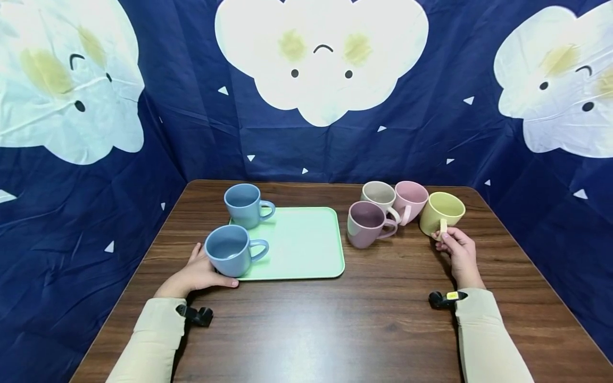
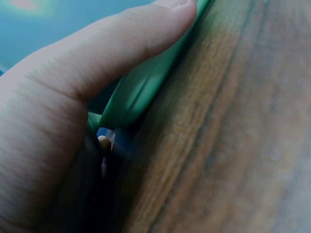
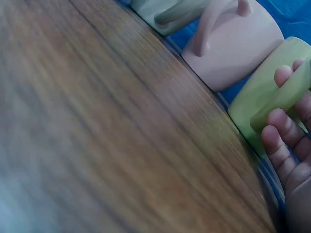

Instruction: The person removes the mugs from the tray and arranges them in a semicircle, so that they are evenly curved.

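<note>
My right hand (image 1: pixel 461 255) pinches the handle of a yellow-green mug (image 1: pixel 449 205), which stands at the right end of a group of mugs. In the right wrist view, the fingertips (image 3: pixel 274 141) meet that handle. My left hand (image 1: pixel 193 274) lies around the near left corner of a light green tray (image 1: pixel 306 244). Its thumb (image 2: pixel 121 41) stretches straight along the tray's front rim in the left wrist view; most other fingers are hidden. Close by, a blue mug (image 1: pixel 227 252) stands on that corner, and another blue mug (image 1: pixel 244 207) stands at the far left corner.
Left of the yellow-green mug stand a pink mug (image 1: pixel 413 197), a beige mug (image 1: pixel 380 192) and a mauve mug (image 1: pixel 366 223), close together. The brown wooden table (image 1: pixel 306 330) ends at a dark blue cloth backdrop (image 1: pixel 335 154) on the far side.
</note>
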A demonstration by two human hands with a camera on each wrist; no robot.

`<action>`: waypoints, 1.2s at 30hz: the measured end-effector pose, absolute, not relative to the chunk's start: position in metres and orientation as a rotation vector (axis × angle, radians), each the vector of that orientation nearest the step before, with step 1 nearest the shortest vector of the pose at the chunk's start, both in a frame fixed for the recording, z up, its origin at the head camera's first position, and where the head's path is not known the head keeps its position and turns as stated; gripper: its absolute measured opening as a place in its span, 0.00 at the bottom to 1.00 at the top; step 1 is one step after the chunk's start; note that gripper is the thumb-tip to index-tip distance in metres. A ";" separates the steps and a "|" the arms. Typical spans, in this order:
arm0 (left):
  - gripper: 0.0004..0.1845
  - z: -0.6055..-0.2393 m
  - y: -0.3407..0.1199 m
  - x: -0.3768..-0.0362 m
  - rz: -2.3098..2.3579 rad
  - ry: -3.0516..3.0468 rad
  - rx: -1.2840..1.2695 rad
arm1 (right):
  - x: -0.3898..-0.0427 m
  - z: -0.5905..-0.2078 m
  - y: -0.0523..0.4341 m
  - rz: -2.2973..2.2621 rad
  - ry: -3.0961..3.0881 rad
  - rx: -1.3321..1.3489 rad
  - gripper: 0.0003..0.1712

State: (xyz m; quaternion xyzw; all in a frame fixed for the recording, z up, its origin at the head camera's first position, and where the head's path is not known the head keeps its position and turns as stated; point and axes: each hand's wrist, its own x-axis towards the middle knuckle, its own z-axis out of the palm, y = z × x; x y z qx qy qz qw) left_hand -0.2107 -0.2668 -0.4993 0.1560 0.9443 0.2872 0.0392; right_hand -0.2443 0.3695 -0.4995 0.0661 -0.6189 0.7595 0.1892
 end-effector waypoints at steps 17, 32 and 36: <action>0.65 -0.500 -0.268 -0.211 0.914 2.888 0.483 | -0.258 -0.503 0.347 2.023 -1.798 0.167 0.06; 0.65 -0.501 -0.268 -0.212 0.917 2.884 0.482 | -0.261 -0.498 0.333 1.917 -1.900 -0.026 0.13; 0.65 -0.501 -0.268 -0.212 0.909 2.885 0.481 | -0.256 -0.487 0.323 1.880 -1.918 -0.048 0.14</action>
